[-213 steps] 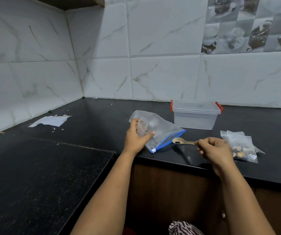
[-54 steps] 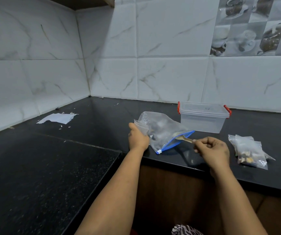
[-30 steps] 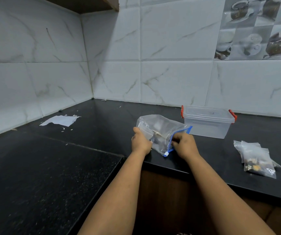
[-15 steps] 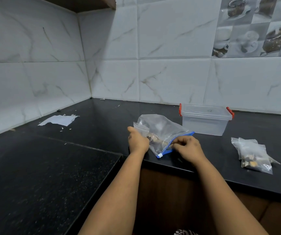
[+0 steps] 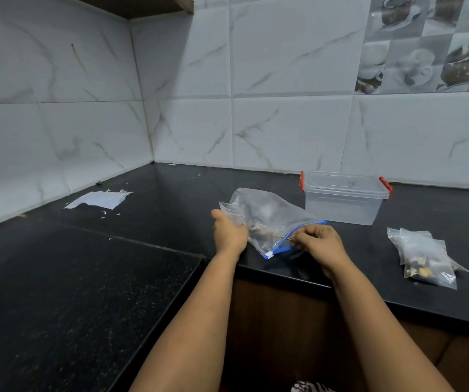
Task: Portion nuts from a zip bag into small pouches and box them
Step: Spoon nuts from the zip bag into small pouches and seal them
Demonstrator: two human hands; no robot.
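Note:
A clear zip bag (image 5: 270, 213) with a blue zipper strip lies on the black counter (image 5: 171, 199), a few nuts inside near its mouth. My left hand (image 5: 229, 232) grips the bag's left side together with a small clear pouch (image 5: 229, 208). My right hand (image 5: 316, 241) is closed on the handle of a wooden spoon (image 5: 270, 234) whose bowl reaches into the bag among the nuts. A clear box (image 5: 343, 198) with red latches and its lid on stands behind. Several filled pouches (image 5: 422, 256) lie in a pile to the right.
A torn white paper scrap (image 5: 100, 200) and small crumbs lie at the back left of the counter. Marble-look tiled walls close off the back and left. The counter's front edge runs just under my wrists, with a brown cabinet front below.
My right hand has pulled back from the bag's mouth toward the right, and the spoon handle now shows between hand and zipper. My left hand has kept its hold.

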